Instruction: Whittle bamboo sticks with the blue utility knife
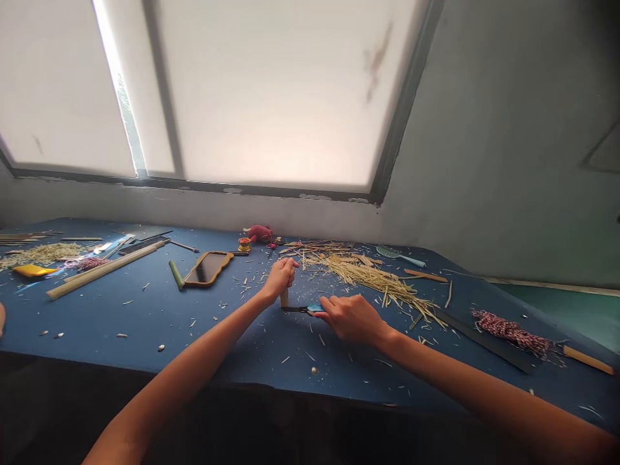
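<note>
In the middle of the blue table (223,349), my left hand (281,279) is closed around the upper part of a short, pale bamboo piece (284,298). This piece stands upright, its lower end near the tabletop. My right hand (352,318) grips the blue handle of a knife (316,309). The dark blade points left and meets the bamboo piece near its lower end; how deep it sits in it I cannot tell. Behind my right hand lies a heap of thin bamboo strips (378,276). Small shavings are scattered around both hands.
Left of my hands lie a yellow-framed hand mirror (209,268), a green bamboo piece (175,274) and a long bamboo pole (106,270). To the right are a hairbrush (401,256), a dark flat strip (489,342) and red-and-white cord (511,332). A pink plush toy (260,233) sits behind.
</note>
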`<action>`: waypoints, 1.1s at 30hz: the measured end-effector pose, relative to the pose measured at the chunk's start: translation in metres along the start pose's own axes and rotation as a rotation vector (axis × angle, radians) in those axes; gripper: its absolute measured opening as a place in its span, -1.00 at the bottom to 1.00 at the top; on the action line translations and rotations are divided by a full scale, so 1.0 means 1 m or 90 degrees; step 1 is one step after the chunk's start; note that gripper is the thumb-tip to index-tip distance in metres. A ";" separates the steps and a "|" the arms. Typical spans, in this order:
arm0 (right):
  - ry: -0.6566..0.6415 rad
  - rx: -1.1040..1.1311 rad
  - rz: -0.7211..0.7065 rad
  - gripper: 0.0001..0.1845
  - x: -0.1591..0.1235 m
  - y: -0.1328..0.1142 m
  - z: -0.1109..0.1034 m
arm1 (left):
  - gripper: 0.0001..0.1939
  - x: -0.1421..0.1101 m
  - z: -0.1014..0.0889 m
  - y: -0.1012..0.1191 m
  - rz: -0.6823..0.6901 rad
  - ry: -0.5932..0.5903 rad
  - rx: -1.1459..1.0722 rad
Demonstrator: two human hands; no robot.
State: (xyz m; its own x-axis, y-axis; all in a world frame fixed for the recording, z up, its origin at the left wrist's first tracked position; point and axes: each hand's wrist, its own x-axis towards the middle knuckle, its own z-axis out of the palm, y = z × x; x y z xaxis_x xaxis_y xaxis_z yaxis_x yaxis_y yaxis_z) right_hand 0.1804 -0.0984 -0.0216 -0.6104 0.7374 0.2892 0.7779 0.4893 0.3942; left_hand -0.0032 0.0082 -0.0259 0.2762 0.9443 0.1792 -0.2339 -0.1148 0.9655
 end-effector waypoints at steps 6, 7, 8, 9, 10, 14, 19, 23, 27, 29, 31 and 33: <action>0.002 -0.004 0.045 -0.43 0.014 -0.004 0.005 | -0.76 0.001 0.001 0.003 -0.018 -0.016 -0.008; 0.002 -0.003 0.049 -0.43 0.015 -0.004 0.007 | -0.76 0.001 0.002 0.003 -0.019 -0.017 -0.007; 0.004 -0.002 0.050 -0.43 0.015 -0.005 0.008 | -0.77 0.000 0.002 0.004 -0.019 -0.017 -0.005; 0.006 -0.002 0.050 -0.43 0.015 -0.005 0.010 | -0.77 0.000 0.002 0.005 -0.019 -0.017 -0.004; 0.008 -0.002 0.050 -0.43 0.014 -0.004 0.010 | -0.78 0.000 0.002 0.005 -0.019 -0.018 -0.002; 0.009 -0.003 0.046 -0.43 0.010 0.002 0.009 | -0.78 -0.002 0.002 0.006 -0.015 -0.022 -0.001; -0.026 -0.002 0.051 -0.43 0.013 -0.001 0.004 | -0.79 -0.002 0.003 0.004 -0.003 -0.005 -0.003; -0.056 0.013 0.067 -0.42 0.019 -0.013 -0.002 | -0.77 -0.001 0.005 0.002 0.000 0.042 0.025; -0.073 0.007 0.068 -0.42 0.016 -0.011 -0.007 | -0.77 -0.002 0.004 0.003 0.004 0.039 0.037; -0.078 -0.001 0.073 -0.42 0.013 -0.008 -0.009 | -0.78 -0.003 0.005 0.004 0.002 0.040 0.043; -0.082 -0.006 0.080 -0.41 0.012 -0.009 -0.012 | -0.78 -0.004 0.005 0.004 0.006 0.052 0.052; -0.083 -0.008 0.086 -0.41 0.014 -0.014 -0.014 | -0.77 -0.003 0.006 0.002 0.021 0.079 0.067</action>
State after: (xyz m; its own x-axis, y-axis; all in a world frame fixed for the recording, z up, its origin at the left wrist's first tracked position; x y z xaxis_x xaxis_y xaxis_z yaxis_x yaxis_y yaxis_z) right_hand 0.1585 -0.1014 -0.0109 -0.4749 0.8507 0.2252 0.8493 0.3760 0.3706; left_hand 0.0013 0.0029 -0.0234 0.1504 0.9697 0.1926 -0.1400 -0.1719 0.9751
